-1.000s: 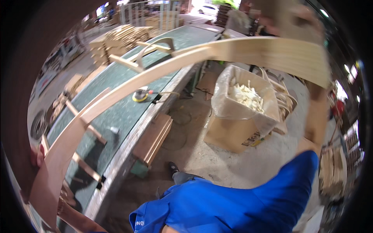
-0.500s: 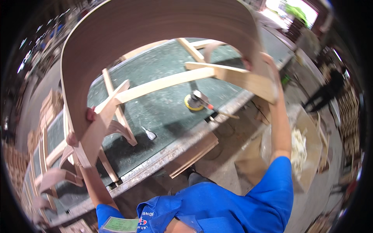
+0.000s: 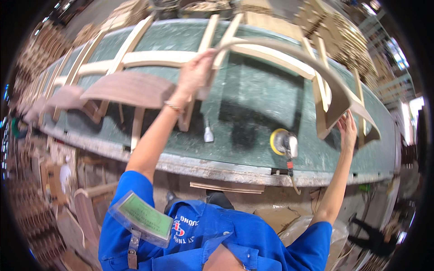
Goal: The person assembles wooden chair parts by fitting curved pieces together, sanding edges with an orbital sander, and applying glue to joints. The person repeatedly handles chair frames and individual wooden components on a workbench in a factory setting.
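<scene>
A curved wooden chair backrest (image 3: 340,97) with pale straight frame pieces stands over the green worktable (image 3: 248,156). My left hand (image 3: 196,72) is closed around its left end, slightly blurred. At the right end, my right hand (image 3: 347,130) has its fingers against the lower edge of the curved wood, thumb partly hidden. Between my arms on the table lies a disc sander (image 3: 289,144) with a yellow pad and a hose. A small white tool (image 3: 208,134) lies to its left.
More chair frames with curved backs (image 3: 129,90) line the table to the left. Stacked wooden parts (image 3: 334,40) stand beyond the far edge. Below the near edge are flat boards (image 3: 226,187) and a plastic-lined box (image 3: 294,230). Another person (image 3: 373,237) stands at the lower right.
The backrest frame has come down from its raised position before me onto the table area and been turned. My view has swung, and both hands have shifted their hold.
</scene>
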A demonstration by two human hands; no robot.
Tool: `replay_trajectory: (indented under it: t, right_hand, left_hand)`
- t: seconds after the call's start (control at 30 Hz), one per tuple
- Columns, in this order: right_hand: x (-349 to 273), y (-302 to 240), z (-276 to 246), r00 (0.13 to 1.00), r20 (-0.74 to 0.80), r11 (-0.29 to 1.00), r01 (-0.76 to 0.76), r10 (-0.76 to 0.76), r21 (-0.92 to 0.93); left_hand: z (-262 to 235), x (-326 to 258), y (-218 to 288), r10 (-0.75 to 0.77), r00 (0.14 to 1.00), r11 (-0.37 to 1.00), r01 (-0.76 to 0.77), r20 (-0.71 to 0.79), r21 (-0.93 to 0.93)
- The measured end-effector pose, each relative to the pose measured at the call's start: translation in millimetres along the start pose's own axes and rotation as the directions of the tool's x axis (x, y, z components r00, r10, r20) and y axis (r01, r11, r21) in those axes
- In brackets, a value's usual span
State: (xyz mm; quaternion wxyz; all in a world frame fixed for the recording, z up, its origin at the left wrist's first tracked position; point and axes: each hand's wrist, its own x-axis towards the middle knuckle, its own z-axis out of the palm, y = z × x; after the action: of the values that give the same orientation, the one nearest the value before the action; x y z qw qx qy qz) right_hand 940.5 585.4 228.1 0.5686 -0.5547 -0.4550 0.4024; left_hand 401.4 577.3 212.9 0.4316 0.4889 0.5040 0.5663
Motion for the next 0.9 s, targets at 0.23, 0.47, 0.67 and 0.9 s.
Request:
replay_trajectory:
  t: [0.23, 0.47, 0.67, 0.9]
  right_hand:
    - [-87.5, 119.7, 16.4, 0.945, 0.295, 0.819, 0.056, 0.142, -0.571]
    - [-145.6, 134.3, 109.6, 0.94, 0.335, 0.524, 0.252, 0.067, -0.814]
    - [-148.0, 142.1, 113.6, 0.941, 0.335, 0.49, 0.312, -0.042, -0.814]
    - [-221.1, 136.8, 198.9, 0.937, 0.343, 0.559, 0.316, -0.059, -0.767]
  left_hand:
    - [-2.5, -157.6, -83.5, -0.182, 0.983, 0.904, 0.168, -0.001, 0.393]
    - [-71.9, -217.5, -123.7, -0.209, 0.79, 0.901, 0.385, -0.576, 0.201]
    - [-104.5, -196.0, -107.2, -0.089, 0.896, 0.864, 0.287, -0.436, 0.414]
    - [-88.9, -115.4, -102.1, -0.28, 0.96, 0.847, 0.249, -0.004, 0.47]
